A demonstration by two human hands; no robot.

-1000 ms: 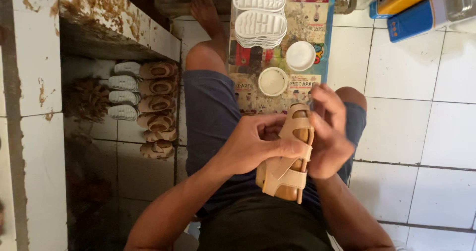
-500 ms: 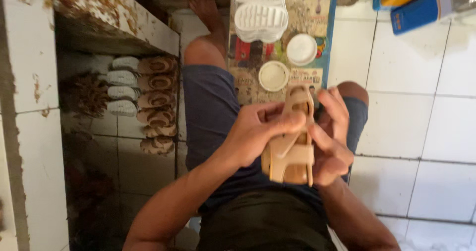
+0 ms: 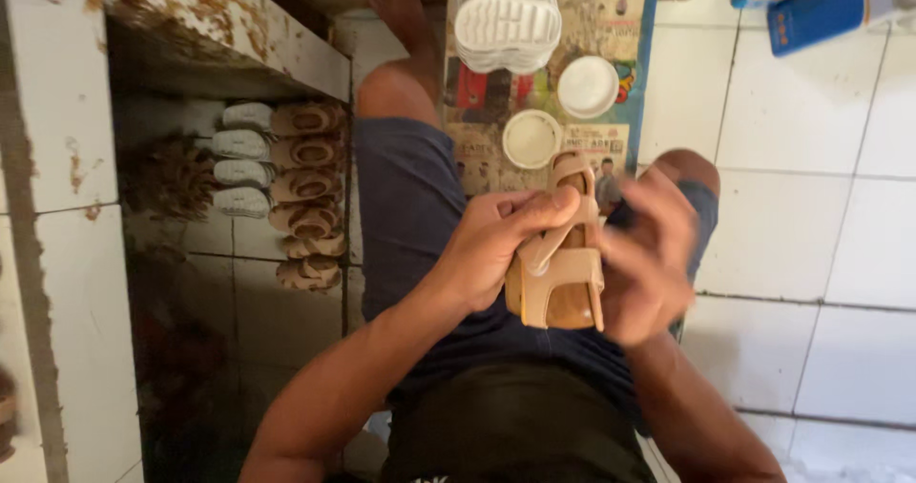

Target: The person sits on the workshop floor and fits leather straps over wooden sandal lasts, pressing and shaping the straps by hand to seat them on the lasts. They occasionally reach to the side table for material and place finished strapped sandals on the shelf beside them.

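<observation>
Your right hand [image 3: 644, 254] was blurred, so you could not make out its fingers clearly; it curled against the right side of the tan strapped sandal [image 3: 558, 254], though how firmly it gripped could not be told. Your left hand [image 3: 491, 244] was closed around the sandal's left edge, thumb laid along a strap, holding it above your lap over the dark blue shorts [image 3: 410, 206]. The sandal's lower sole was hidden by your palms. At the top edge, the stack of white ridged soles [image 3: 506, 25] was cut off, and the blue box [image 3: 825, 10] ran out of view. Two white round lids [image 3: 587, 87] lay on the printed paper sheet [image 3: 496, 149]. Compared with half a second before, the sandal had tilted slightly and your right hand had shifted along its side.
</observation>
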